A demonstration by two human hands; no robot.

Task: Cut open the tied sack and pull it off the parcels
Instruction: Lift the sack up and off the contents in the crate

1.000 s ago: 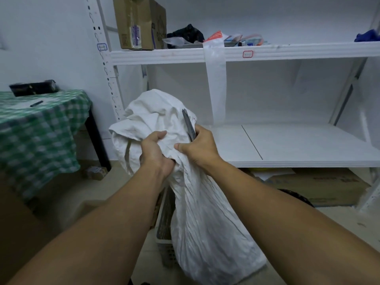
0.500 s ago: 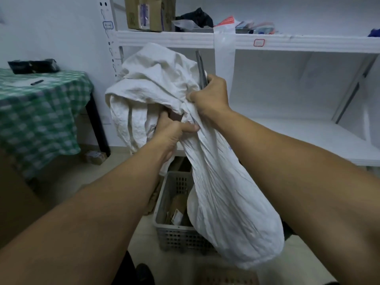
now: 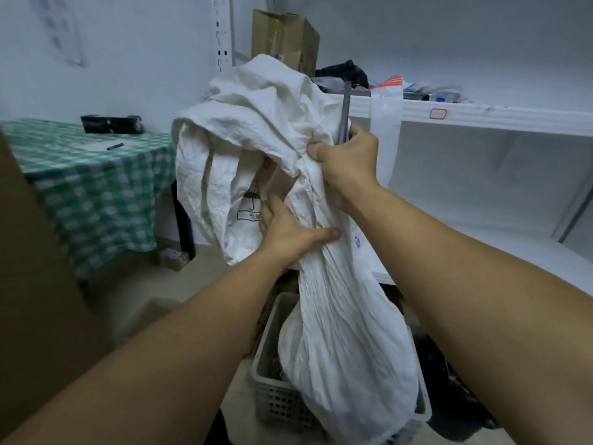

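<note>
The sack [image 3: 346, 332] hangs near-vertical, base down in a basket [image 3: 276, 403]; right hand [image 3: 348, 162] clenches its neck plus an upright, probably metal, blade [image 3: 345, 114]; left hand [image 3: 288, 232] grasps folds.

One wide-angle view is given from head height, aimed forward and slightly downward; the white sack [image 3: 337, 316] is seen close up, with a shelf [image 3: 500, 118] behind.

Bare forearms [image 3: 179, 342], bare left hand [image 3: 285, 234] and right hand [image 3: 348, 162].

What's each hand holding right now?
Left hand: grips the white sack at its bunched middle.
Right hand: grips the sack's gathered fabric together with a grey cutter.
</note>
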